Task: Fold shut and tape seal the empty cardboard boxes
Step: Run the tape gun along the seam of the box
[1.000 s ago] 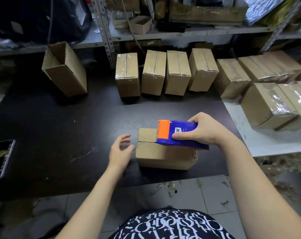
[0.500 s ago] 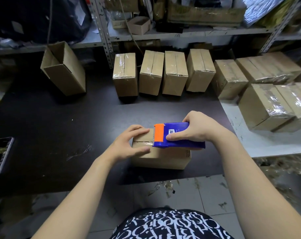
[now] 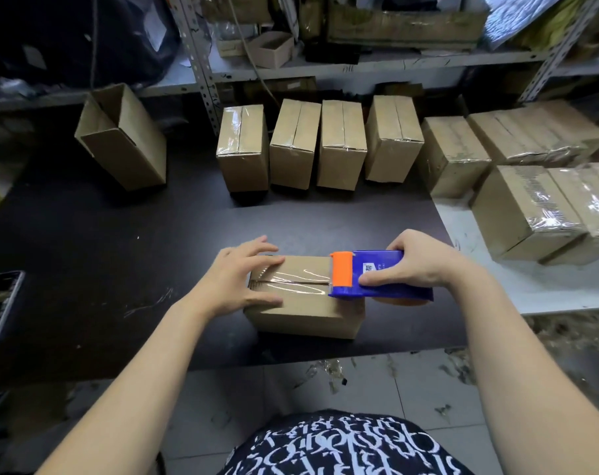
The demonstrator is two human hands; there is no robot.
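The left hand (image 3: 238,279) lies flat on the left end of the box (image 3: 305,308), fingers spread and straight, pressing its top down. The right hand (image 3: 419,265) grips the blue dispenser (image 3: 382,277), fingers wrapped over its far side and thumb on the near side. The dispenser's orange end rests on the box top at the seam, and its body overhangs the box's right end. A shiny strip of tape (image 3: 300,279) runs along the seam from the left hand to the orange end.

The box stands with its flaps folded shut near the front edge of the dark tabletop (image 3: 120,255).

Farther back, four sealed boxes (image 3: 293,145) stand in a row side by side. More taped ones (image 3: 526,214) sit to the right, some on a white tabletop (image 3: 497,289). At the back left an open box (image 3: 123,138) leans tilted with its mouth facing up and left. A phone (image 3: 0,303) lies at the left edge of the dark tabletop.

Behind the row runs a metal shelf (image 3: 377,65) carrying cartons and a small open carton (image 3: 274,49). Scraps of tape litter the tiled floor (image 3: 411,389) below the tabletop edge.
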